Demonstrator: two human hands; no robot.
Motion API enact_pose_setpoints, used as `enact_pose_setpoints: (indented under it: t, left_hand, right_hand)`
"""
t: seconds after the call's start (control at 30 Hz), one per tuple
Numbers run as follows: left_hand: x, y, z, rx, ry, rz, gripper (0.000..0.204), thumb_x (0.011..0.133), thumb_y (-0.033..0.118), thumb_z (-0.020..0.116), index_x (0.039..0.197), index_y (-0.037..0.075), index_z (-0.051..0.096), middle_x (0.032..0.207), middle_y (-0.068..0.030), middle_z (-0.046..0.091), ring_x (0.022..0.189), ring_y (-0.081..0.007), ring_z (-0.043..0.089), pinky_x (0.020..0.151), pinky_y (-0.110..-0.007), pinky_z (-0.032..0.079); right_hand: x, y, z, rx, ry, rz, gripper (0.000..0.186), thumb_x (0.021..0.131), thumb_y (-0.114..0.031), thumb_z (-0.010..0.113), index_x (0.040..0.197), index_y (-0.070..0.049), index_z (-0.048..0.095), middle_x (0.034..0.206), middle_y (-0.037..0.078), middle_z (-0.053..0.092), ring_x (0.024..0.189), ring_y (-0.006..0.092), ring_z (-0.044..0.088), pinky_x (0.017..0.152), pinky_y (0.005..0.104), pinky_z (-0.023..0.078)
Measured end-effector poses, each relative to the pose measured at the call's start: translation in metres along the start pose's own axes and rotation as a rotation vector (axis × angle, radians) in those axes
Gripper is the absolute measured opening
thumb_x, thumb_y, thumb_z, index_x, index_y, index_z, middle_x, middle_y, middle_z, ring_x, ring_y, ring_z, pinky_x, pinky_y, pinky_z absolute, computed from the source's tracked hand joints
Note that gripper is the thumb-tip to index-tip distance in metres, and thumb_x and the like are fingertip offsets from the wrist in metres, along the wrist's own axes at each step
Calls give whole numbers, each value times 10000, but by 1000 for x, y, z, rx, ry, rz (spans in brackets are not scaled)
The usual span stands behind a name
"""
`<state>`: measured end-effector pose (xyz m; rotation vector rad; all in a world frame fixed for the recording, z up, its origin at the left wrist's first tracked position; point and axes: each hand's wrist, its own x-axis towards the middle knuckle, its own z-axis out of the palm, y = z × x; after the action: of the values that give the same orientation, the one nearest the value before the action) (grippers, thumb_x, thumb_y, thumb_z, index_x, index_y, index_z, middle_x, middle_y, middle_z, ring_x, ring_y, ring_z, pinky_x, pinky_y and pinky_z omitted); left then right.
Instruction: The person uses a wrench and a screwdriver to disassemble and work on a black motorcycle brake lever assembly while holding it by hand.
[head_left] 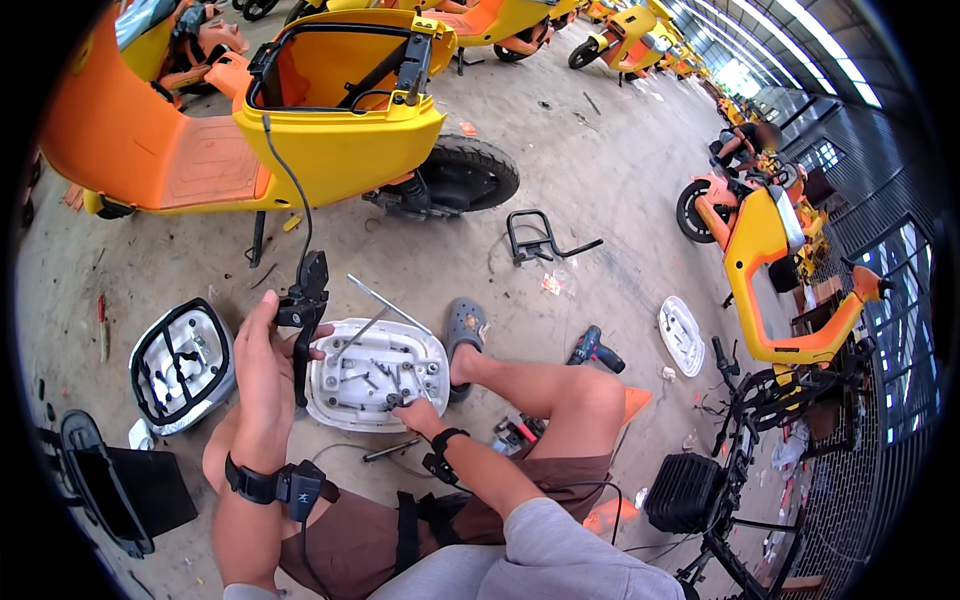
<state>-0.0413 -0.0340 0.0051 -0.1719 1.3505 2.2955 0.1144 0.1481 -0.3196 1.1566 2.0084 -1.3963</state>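
My left hand (268, 355) is raised beside a white plastic tray-like cover. Its fingers are closed round a black brake lever (302, 300), from whose top a black cable (292, 180) runs up toward the scooter. The white cover (330, 408) lies on the floor between my legs, with loose bolts (378, 376) scattered in it and a thin metal rod (388, 303) across its far edge. My right hand (421, 416) reaches into the cover's near right part. Its fingertips are pinched together among the small metal parts, and what they hold is too small to name.
A yellow and orange scooter (340, 150) with an open seat compartment stands ahead. Around me lie a black-rimmed white cover (180, 366), a black box (150, 490), a cordless drill (597, 350) and a black bent-tube frame (535, 240). Another person (745, 145) crouches far right.
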Motion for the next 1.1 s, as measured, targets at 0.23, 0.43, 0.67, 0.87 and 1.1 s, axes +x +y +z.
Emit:
enact_pose_setpoints:
  t: [0.23,0.43,0.67,0.87,1.1]
  left_hand:
    - [-2,3,15,-31,-9,-12,408,1034,375,511,1154,-12,557,1087,-135,669,861,-325,725,612,-335,544]
    - [-6,9,-5,-51,7,-123,422,1011,401,528,1159,6,546,1106,-146,661,872,-286,705,649,-346,544]
    - [-4,2,17,94,72,83,304,1017,292,538,1140,14,545,1029,-130,670,863,-216,679,755,-317,534]
    - [-6,-9,32,223,-30,50,315,1025,305,527,1189,37,541,1043,-139,675,881,-188,655,761,-311,517]
    - [-6,-20,57,205,-50,88,363,1051,333,470,1212,17,547,1045,-115,687,915,-200,674,866,-318,524]
  right_hand:
    - [-20,-79,-53,-475,-254,-302,440,777,-370,726,964,27,745,706,167,694,559,254,684,557,376,561]
    - [-120,-164,-120,-573,-502,-531,512,815,-389,719,1110,29,714,846,187,726,670,268,702,672,383,561]
    - [-185,-215,-189,-83,-378,-565,609,898,-413,722,1279,34,564,806,119,698,704,145,655,682,315,520]
    - [-205,-232,-186,189,-129,-703,428,957,-359,678,1175,8,648,747,71,681,666,91,589,617,278,460]
    - [-207,-235,-191,20,23,-875,341,956,-287,673,1106,19,683,717,140,649,640,232,607,598,335,478]
